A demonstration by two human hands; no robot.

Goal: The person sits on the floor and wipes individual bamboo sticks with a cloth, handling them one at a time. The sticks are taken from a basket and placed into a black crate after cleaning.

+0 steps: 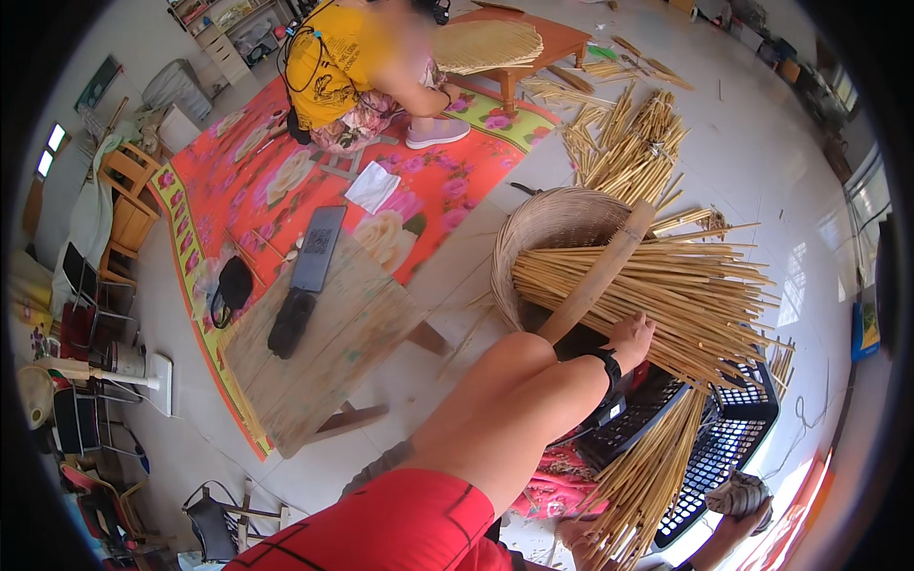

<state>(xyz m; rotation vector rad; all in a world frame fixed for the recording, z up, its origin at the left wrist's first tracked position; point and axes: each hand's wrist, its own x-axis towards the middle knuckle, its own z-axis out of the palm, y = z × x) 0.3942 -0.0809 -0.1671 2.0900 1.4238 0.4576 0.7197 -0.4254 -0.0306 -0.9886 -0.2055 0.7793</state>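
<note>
My left hand [632, 341], with a dark band at the wrist, is curled at the near edge of a thick bundle of straw-coloured plant stalks [685, 285]. These stalks lie across a wicker basket [514, 250] with a broad flat handle [600, 271]. At the lower right, my right hand [746, 524] holds a crumpled grey striped cloth [739, 494]; its fingers are mostly hidden. Between the hands, another bundle of stalks [646, 478] leans over a black plastic crate [725, 442].
A wooden bench [343, 335] carries a phone [323, 243] and a black pouch [291, 325]. Beyond it, a person [335, 78] crouches on a floral red mat [443, 185] beside a low table [557, 36] bearing a woven mat [493, 46]. Stalk bundles [635, 150] lie on the floor.
</note>
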